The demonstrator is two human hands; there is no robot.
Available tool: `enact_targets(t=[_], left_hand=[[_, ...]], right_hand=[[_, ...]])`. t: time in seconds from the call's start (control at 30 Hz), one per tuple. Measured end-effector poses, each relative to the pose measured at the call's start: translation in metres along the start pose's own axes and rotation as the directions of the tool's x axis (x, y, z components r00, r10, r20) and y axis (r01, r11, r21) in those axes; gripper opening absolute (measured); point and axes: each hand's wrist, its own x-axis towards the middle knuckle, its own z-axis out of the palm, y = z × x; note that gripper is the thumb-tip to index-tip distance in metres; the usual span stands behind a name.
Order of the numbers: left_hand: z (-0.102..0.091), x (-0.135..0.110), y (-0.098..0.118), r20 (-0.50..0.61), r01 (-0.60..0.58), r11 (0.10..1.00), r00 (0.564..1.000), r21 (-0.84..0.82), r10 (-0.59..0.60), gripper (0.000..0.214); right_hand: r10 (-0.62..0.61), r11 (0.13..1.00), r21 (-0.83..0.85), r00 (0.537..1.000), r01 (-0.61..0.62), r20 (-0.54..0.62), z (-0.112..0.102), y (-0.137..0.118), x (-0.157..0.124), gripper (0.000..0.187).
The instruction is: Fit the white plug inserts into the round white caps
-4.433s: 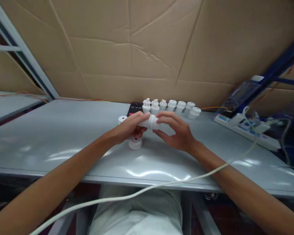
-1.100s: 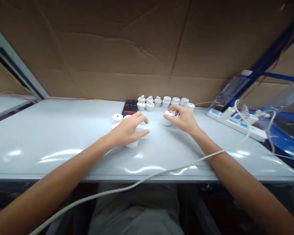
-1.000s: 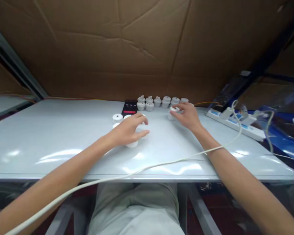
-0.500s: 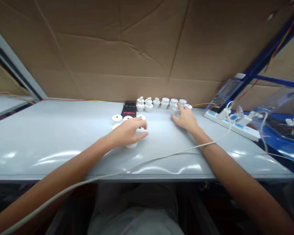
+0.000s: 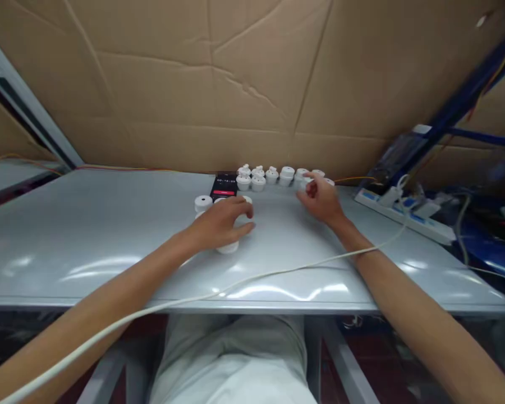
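My left hand (image 5: pixel 224 223) hovers low over a cluster of white round plastic pieces, its thumb and fingers apart and slightly curled. Around it show a white piece (image 5: pixel 203 203) with a dark centre hole and another white piece (image 5: pixel 228 247) by the wrist; the hand hides others. At the back right, my right hand (image 5: pixel 322 197) has thumb and forefinger at a white round plastic piece (image 5: pixel 307 181), apparently gripping it, with the other fingers curled. The contact is partly blurred. Just behind stand stacked white pieces (image 5: pixel 287 176).
Several white pieces with small raised tops (image 5: pixel 258 180) line the back by a dark phone (image 5: pixel 224 185) showing a timer. A power strip (image 5: pixel 404 216) lies at right. A pale cable (image 5: pixel 273 272) crosses in front of both forearms. Cardboard (image 5: pixel 185 101) walls the back.
My right hand has turned slightly, its fingers curling more at the white piece. My left hand stays almost where it was. The whole view has shifted a little.
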Motion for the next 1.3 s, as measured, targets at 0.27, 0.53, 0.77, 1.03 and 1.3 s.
enact_targets(t=[0.27, 0.53, 0.77, 1.03, 1.3], left_hand=[[0.002, 0.004, -0.016, -0.153, 0.141, 0.982, 0.981, 0.124, -0.122, 0.018], [0.006, 0.006, -0.015, -0.178, 0.14, 0.985, 0.977, 0.101, -0.121, 0.022], [0.008, 0.034, -0.013, -0.14, 0.116, 0.973, 0.986, 0.2, -0.089, 0.021], [0.019, 0.141, -0.015, -0.018, 0.095, 0.894, 0.995, 0.438, -0.097, 0.047], [0.031, 0.199, -0.033, 0.143, 0.009, 0.867, 0.985, 0.499, -0.093, 0.039]], right_hand=[[-0.409, 0.899, 0.317, 0.839, 0.303, 0.359, 0.024, -0.052, -0.037, 0.064], [-0.373, 0.927, 0.211, 0.837, 0.312, 0.401, 0.032, -0.066, -0.036, 0.047], [-0.171, 0.985, 0.058, 0.935, 0.161, 0.309, 0.019, -0.048, -0.023, 0.026], [-0.094, 0.996, 0.019, 0.95, 0.092, 0.299, 0.009, -0.034, -0.017, 0.022], [-0.03, 0.999, -0.004, 0.953, 0.033, 0.301, 0.005, -0.02, -0.009, 0.021]])
